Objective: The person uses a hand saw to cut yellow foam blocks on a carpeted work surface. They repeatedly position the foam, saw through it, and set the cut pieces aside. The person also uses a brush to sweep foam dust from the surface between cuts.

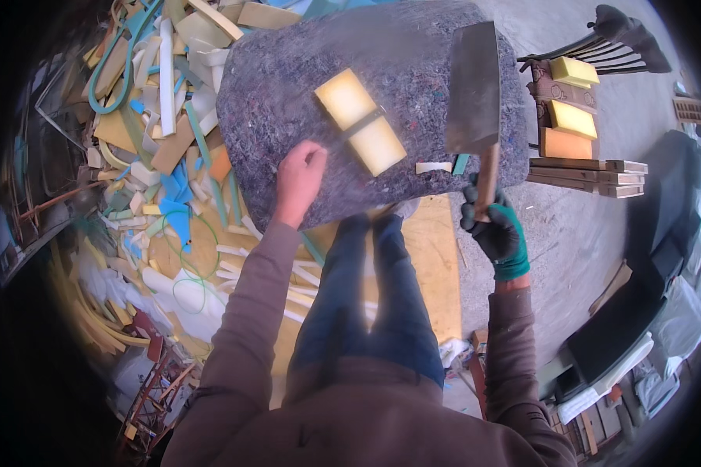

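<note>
In my gloved right hand (500, 233), closed round its wooden handle, a large cleaver (473, 89) stands with its broad grey blade pointing away from me. The glove is dark with a green cuff. A pale yellow foam block (375, 146) lies slanted on the felt-covered work surface (276, 86). Across its middle runs a dark flat strip (364, 122), whose near end reaches toward my bare left hand (302, 173). The fingers of that hand are curled in a pinch at this end, beside the block. A small white foam piece (434, 167) and a teal piece (460, 164) lie near the right front edge.
Heaped foam offcuts (171, 117) cover the floor on the left. At right, a chair-like stand (566, 93) carries yellow foam blocks (572, 119) and an orange one (566, 144), with stacked wooden boards (588, 177) by it. Dark sheeting (639, 288) lies farther right.
</note>
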`<control>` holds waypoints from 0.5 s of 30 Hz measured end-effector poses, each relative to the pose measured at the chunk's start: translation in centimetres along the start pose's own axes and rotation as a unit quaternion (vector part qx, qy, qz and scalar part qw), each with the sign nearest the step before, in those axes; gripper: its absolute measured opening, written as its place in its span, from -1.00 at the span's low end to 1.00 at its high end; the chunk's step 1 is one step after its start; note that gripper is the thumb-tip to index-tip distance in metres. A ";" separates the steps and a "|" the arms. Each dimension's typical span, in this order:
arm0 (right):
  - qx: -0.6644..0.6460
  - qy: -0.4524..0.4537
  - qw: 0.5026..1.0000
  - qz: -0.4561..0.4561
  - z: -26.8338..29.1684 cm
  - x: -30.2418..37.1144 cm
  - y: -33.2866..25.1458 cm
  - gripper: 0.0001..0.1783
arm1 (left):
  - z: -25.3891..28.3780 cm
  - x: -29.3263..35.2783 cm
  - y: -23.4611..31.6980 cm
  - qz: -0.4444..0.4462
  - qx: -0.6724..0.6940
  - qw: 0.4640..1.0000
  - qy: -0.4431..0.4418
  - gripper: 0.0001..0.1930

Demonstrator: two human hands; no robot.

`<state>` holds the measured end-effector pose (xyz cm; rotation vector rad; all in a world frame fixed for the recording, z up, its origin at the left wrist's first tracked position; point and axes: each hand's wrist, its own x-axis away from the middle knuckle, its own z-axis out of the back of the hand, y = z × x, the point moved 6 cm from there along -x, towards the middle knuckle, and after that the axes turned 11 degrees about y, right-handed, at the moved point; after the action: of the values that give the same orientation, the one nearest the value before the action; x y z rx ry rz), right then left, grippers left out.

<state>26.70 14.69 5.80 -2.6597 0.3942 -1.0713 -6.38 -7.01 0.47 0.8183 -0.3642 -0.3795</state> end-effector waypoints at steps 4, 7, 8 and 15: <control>0.087 0.096 0.989 -0.068 3.7 -2.0 3.1 -0.30 | -0.8 -1.3 1.2 0.032 0.033 0.999 -0.026 -0.75; 0.042 0.063 0.995 -0.062 4.5 -4.8 3.0 -0.30 | -2.0 -3.1 2.3 0.008 0.041 0.999 -0.032 -0.74; 0.067 0.045 0.994 -0.071 4.5 -6.0 3.0 -0.29 | -2.5 -3.6 2.6 -0.009 0.053 0.998 -0.033 -0.73; 0.146 0.170 0.973 0.062 4.1 -11.1 5.4 -0.57 | -2.0 -4.9 1.9 -0.032 0.024 0.998 -0.038 -0.74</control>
<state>21.03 13.94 -5.87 -2.1710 0.4228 -1.4247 -9.37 -2.28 -0.16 0.8653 -0.4206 -0.4640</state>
